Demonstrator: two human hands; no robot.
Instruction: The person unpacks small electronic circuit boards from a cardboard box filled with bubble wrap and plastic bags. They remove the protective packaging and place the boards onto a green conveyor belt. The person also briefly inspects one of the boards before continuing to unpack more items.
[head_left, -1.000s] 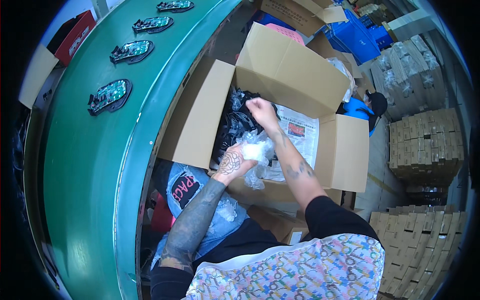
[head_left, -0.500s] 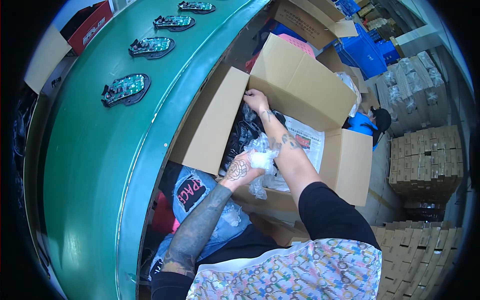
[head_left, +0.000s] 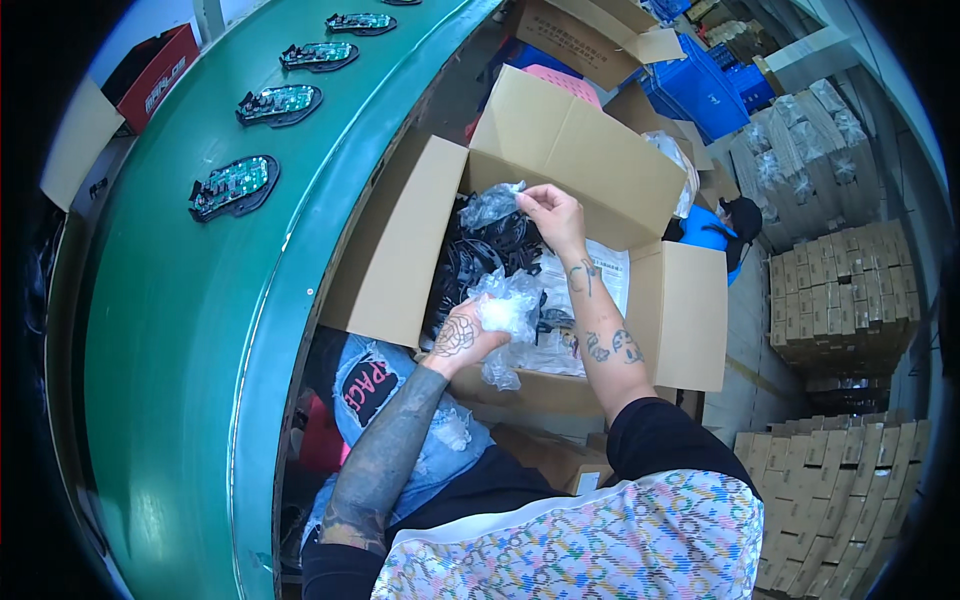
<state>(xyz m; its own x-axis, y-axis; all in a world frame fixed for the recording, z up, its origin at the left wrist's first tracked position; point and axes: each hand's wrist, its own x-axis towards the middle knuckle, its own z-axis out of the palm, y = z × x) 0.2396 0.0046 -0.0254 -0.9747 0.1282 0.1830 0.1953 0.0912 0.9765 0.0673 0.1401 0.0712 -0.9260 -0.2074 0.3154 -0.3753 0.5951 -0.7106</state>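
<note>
An open cardboard box (head_left: 378, 245) holds a tangle of black parts (head_left: 500, 245), too jumbled to name, beside printed paper (head_left: 611, 270). Over its near side, my left hand (head_left: 462, 335) is closed around a crumpled bunch of clear plastic bags (head_left: 508, 312). Deeper over the box, my right hand (head_left: 553, 215) pinches the edge of a clear plastic bag (head_left: 492, 206), which lies loosely over the black parts. The two hands are apart.
Left of the box runs a green conveyor belt (head_left: 200, 400) with a row of circuit boards in black housings (head_left: 235, 186). A person in blue (head_left: 705, 228) is beyond the box at right. Stacked cartons (head_left: 845, 300) and blue crates (head_left: 697, 88) stand farther off.
My right hand has come up from the box's far left corner, drawing a clear plastic bag into view. My left hand keeps its bunch of bags. The view has shifted slightly.
</note>
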